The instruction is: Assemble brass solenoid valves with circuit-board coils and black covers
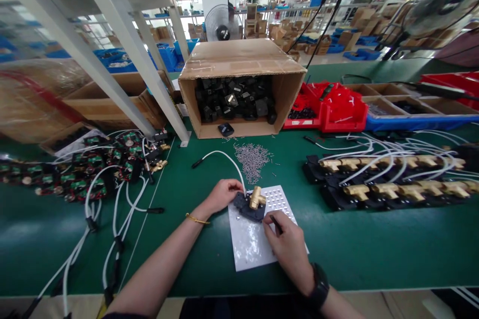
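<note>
A black plastic unit with a brass T-fitting (257,198) and a white cable (229,155) lies on a white sheet (249,246) in front of me. My left hand (223,195) is closed, its fingertips pinching the unit's left side near the cable. My right hand (288,239) grips a slim black tool (276,223), perhaps tweezers or a pen; its tip is hard to make out. Those fingers are close against the unit's lower right edge. Rows of small shiny dots (279,199) cover the sheet's upper right part.
Behind the sheet lies a pile of screws (252,159). An open carton (243,62) of black parts stands at the back. Circuit-board assemblies (93,164) spread leftward. Finished-looking brass-fitted units (389,190) line the right, below red bins (342,109). A metal post (134,60) rises at left.
</note>
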{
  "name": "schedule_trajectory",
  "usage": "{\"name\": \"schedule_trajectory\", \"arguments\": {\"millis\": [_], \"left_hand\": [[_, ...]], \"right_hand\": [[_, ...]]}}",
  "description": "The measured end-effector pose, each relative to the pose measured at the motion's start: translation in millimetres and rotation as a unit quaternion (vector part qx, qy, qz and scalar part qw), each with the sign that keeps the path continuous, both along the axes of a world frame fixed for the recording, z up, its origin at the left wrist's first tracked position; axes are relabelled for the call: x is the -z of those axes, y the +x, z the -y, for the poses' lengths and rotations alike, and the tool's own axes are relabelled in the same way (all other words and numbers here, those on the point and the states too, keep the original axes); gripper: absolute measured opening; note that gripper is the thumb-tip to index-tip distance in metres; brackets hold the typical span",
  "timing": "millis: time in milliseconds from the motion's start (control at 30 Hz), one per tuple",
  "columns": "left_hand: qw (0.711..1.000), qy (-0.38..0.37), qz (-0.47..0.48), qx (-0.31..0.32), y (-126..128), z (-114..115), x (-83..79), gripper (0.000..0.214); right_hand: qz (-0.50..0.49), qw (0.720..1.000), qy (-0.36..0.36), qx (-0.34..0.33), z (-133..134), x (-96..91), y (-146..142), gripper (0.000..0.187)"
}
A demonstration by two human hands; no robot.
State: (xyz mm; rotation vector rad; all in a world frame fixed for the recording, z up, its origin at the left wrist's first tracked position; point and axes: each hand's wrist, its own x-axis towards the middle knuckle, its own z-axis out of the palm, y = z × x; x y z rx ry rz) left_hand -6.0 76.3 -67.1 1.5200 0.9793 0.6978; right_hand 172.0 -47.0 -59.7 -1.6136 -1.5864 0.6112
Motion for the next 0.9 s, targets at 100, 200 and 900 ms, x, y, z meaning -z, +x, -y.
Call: {"name": "schedule_trajectory", "arguments": {"millis": [100, 200, 900], "left_hand": [[1.000, 0.004, 0.004, -0.010, 0, 1, 0.8, 0.009], [1.000, 0.009, 0.009, -0.022, 2, 0, 2.2, 0.010], [0.968, 0.218, -0.120, 0.037, -9, 20, -8.7, 0.015]], "right_hand": [[0.035, 0.999, 0.009, -0.026, 0, 1.1, -1, 0.012], [0.083, 0.994, 0.015, -0.072, 2, 1.4, 2, 0.017], [0.067, 0.988, -0.077, -0.117, -23, -0.4, 15, 0.060]]}}
